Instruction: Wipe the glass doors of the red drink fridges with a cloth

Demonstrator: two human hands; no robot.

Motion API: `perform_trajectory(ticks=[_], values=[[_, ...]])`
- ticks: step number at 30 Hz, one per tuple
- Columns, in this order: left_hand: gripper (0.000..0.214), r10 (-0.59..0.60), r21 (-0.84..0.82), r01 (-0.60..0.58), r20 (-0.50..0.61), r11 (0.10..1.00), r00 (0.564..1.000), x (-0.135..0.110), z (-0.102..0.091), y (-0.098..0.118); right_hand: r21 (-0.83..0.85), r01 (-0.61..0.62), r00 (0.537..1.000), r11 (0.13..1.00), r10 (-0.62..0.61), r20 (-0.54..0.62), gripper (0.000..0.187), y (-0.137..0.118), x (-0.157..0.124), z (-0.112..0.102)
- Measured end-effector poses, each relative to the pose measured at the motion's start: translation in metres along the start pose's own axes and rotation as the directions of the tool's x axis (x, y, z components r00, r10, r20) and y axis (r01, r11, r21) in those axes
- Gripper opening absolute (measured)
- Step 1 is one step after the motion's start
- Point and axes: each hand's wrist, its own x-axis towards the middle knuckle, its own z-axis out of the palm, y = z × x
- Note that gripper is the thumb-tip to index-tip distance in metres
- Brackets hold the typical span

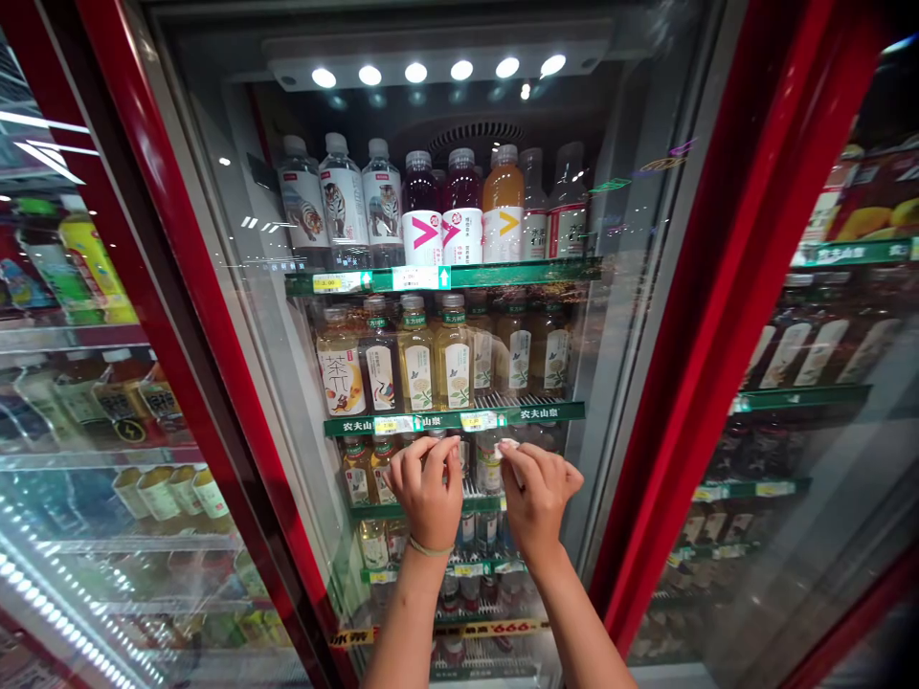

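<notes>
My left hand (429,486) is raised in front of a red-framed drinks fridge, its fingers curled and a thin band round the wrist. Whatever it may hold is hidden. Beside it, my right hand (537,490) has bent fingers, with a small white piece (508,444) at the thumb and fingertips, too small to name. Both hands are level with the shelf under the green price rail (446,419). Behind them stand bottles, partly covered by the fingers, among them a tea bottle (357,472) at the left.
Tiger-label bottles (343,203) and purple drink bottles (423,212) line the top shelf. Tea bottles (454,356) fill the one below. Reflections lie over the glass. Red door frames (689,287) rise at both sides, with more stocked fridges beyond.
</notes>
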Motion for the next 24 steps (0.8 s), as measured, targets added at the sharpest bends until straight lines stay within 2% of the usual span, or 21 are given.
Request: perform_trajectory(ticks=[2, 7, 11, 13, 16, 21, 24], values=[[0.014, -0.006, 0.009, 0.006, 0.006, 1.000, 1.000, -0.001, 0.002, 0.003, -0.002, -0.046, 0.999, 0.999, 0.046, -0.011, 0.013, 0.002, 0.001, -0.001], [0.014, -0.012, 0.006, 0.012, 0.011, 1.000, 1.000, -0.002, 0.006, 0.012, 0.042, 0.069, 0.994, 0.997, -0.073, 0.087, 0.013, 0.006, 0.002, -0.006], [0.014, -0.018, 0.005, 0.018, 0.012, 1.000, 1.000, -0.002, 0.007, 0.019, 0.040, -0.063, 0.996, 0.997, 0.060, 0.070, 0.014, 0.011, 0.003, -0.009], [0.014, -0.020, -0.001, 0.020, 0.008, 1.000, 1.000, -0.001, 0.008, 0.022, 0.054, -0.044, 0.996, 0.998, 0.039, 0.081, 0.012, 0.013, 0.004, -0.009], [0.014, -0.020, -0.007, 0.020, -0.004, 1.000, 1.000, 0.000, 0.009, 0.025, 0.058, 0.048, 0.994, 0.997, -0.053, 0.091, 0.011, 0.018, 0.005, -0.011], [0.014, -0.017, -0.010, 0.017, 0.003, 1.000, 1.000, 0.000, 0.011, 0.031, 0.010, -0.043, 0.999, 0.999, 0.043, 0.009, 0.010, 0.027, 0.008, -0.015], [0.013, -0.010, -0.009, 0.010, 0.019, 1.000, 1.000, -0.002, 0.013, 0.034, 0.035, 0.006, 0.999, 0.999, -0.007, 0.047, 0.011, 0.028, 0.008, -0.016]])
